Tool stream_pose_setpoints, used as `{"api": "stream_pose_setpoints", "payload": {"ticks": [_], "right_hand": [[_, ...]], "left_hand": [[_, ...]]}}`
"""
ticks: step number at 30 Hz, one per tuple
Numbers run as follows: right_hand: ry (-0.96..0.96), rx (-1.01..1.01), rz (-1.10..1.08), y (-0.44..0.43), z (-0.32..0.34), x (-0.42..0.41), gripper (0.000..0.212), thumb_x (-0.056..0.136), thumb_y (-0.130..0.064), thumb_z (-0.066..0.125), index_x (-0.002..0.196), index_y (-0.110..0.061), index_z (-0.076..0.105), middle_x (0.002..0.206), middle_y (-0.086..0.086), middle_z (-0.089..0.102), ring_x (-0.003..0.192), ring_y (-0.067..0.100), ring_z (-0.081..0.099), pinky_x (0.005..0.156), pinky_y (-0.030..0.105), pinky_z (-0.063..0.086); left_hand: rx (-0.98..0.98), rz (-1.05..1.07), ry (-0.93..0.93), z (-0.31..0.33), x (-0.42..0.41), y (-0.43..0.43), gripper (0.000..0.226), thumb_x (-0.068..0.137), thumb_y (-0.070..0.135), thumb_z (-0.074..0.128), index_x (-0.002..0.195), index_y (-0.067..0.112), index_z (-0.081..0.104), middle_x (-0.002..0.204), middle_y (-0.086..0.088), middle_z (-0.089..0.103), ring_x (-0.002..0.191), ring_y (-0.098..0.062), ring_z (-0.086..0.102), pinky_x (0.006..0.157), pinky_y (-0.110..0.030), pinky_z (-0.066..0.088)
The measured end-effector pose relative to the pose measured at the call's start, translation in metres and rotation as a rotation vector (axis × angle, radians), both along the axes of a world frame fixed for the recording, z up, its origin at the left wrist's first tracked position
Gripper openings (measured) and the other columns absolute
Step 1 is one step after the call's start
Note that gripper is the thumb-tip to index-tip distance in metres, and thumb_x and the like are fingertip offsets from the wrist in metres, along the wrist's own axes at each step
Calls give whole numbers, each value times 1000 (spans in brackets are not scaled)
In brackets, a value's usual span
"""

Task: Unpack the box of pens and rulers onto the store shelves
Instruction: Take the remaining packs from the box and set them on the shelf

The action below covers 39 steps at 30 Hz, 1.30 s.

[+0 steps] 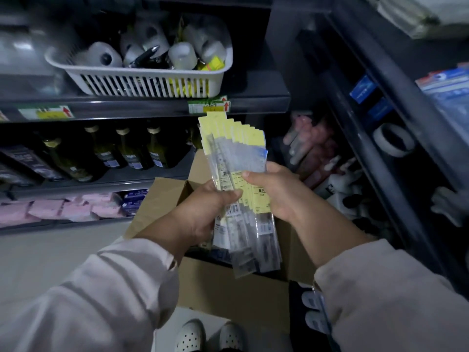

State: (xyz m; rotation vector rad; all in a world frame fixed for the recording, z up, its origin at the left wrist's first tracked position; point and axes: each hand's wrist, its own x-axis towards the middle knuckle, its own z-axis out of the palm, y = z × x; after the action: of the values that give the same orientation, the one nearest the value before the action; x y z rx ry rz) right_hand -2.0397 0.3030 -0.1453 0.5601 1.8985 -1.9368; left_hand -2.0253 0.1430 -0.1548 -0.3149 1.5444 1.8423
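Both hands grip a fanned stack of rulers point(236, 158). The left hand point(205, 212) pinches its near left edge; the right hand point(274, 191) clasps the right. An open box point(228, 295) sits below.

White basket point(142, 83) fills the upper shelf point(258, 100); bottles point(157, 146) crowd below.

the clear plastic ruler packs point(236, 158) carry pale yellow cards with black print. plain brown cardboard box point(162, 196); white slatted plastic basket point(142, 82); dark green glass bottles point(127, 151) with gold caps; pink flat packets point(45, 209). the dark grey metal shelf point(258, 102) bears green-yellow labels point(45, 113) with red arrows.
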Motion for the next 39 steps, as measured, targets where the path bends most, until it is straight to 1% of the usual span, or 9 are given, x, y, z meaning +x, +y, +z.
{"api": "stream_pose_setpoints", "payload": {"ticks": [4,10,14,18,22,27,31,35,39], "right_hand": [[25,-55,-109,-7,22,18,26,83,-13,72,108,-17,63,103,0,72,100,20,66,87,39,52],[53,-17,-159,-5,67,41,31,88,-22,66,118,-17,60,113,2,68,108,22,62,98,45,47],[146,32,-151,16,106,68,52,95,-8,54,143,-14,36,129,8,58,115,24,58,100,41,46],[278,241,-85,35,139,98,56,94,-11,55,143,-27,33,131,-6,55,115,13,56,103,42,44],[356,326,-23,51,177,119,42,89,-12,62,119,-39,50,111,-18,64,98,-3,61,82,17,49],[367,465,-56,88,210,147,56,80,-17,75,118,-39,39,108,-22,54,83,-19,52,68,2,41],[323,604,-79,135,224,166,95,77,-30,79,150,-20,19,130,-8,45,111,3,45,87,18,37],[318,645,-144,188,238,188,76,76,-22,79,140,-23,37,100,-17,57,89,0,58,69,9,46],[290,674,-223,238,241,208,68,73,-20,75,133,-25,45,104,-6,66,92,11,66,83,32,56]], "left_hand": [[60,-13,25,31,15,11,47,79,13,73,123,17,55,112,-7,70,108,-25,63,98,-48,46],[39,60,56,77,37,29,28,82,2,68,98,21,55,87,-2,69,71,-13,67,54,-24,52],[79,96,59,112,44,39,29,79,2,71,103,15,61,83,-5,73,78,-24,70,74,-43,58],[142,112,60,149,44,60,31,81,3,70,108,12,59,89,-10,74,78,-28,71,65,-44,58],[222,65,104,182,49,93,22,88,2,61,109,11,61,85,-11,74,68,-23,72,52,-33,56],[272,-36,41,214,67,150,21,95,7,48,109,4,62,82,-14,72,64,-23,70,50,-31,56],[337,-105,21,230,86,190,38,88,2,42,123,6,55,109,-22,68,77,-32,69,54,-38,57],[353,-273,16,238,107,229,39,86,-2,32,107,5,63,89,-15,72,67,-25,69,65,-38,57],[308,-271,56,236,126,276,33,92,-4,39,111,10,61,91,-12,73,70,-23,70,64,-41,58]]}}
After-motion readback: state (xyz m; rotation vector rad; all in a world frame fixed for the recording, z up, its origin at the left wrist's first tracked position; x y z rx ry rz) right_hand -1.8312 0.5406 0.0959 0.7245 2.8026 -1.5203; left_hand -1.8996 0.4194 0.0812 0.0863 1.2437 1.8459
